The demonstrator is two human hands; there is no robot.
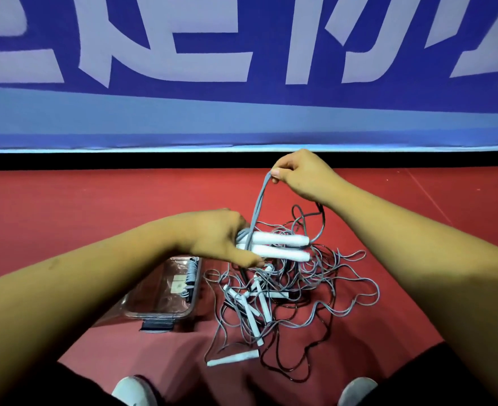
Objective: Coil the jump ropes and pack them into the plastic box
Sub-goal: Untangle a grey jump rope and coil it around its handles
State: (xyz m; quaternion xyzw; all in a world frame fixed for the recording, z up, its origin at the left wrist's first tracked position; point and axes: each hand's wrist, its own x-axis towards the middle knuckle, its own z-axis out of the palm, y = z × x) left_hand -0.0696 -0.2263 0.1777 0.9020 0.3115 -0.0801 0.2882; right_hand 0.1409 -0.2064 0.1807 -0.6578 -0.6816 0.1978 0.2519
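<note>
Jump rope being worked: its two white handles [277, 247] lie side by side, level, centre of frame, gripped at their left ends by the left hand [218, 238], fingers curled round them; the grey cord [259, 206] runs up from the handles as a doubled strand to the right hand [300, 174], upper centre, which pinches the top of the loop between thumb and curled fingers; the rest of the cord drops behind that hand toward the pile, exact path lost in the tangle.

Step, as I judge it: early in coiling this rope; handles are paired, one long loop is drawn, no wraps round the handles visible yet. Next move likely calls for pulling the cord free of the tangle and laying even turns while the left hand clamps handles and loops together; snagging on the other ropes is the risk.

Pile [285, 297] of loose ropes on the floor, just below the held handles, centre right; grey and dark cords mixed, several white handles crossed in it; one stray handle [233, 357] lies apart at lower centre.

Plastic box [159, 313]: clear, open, lower left of centre, just beside the pile, partly under the left forearm; one coiled rope [190, 276] sits along its right wall; other contents unclear.

Red floor [66, 215]; blue banner [241, 54] across the top; shoe toes [133, 391] at the bottom edge.
</note>
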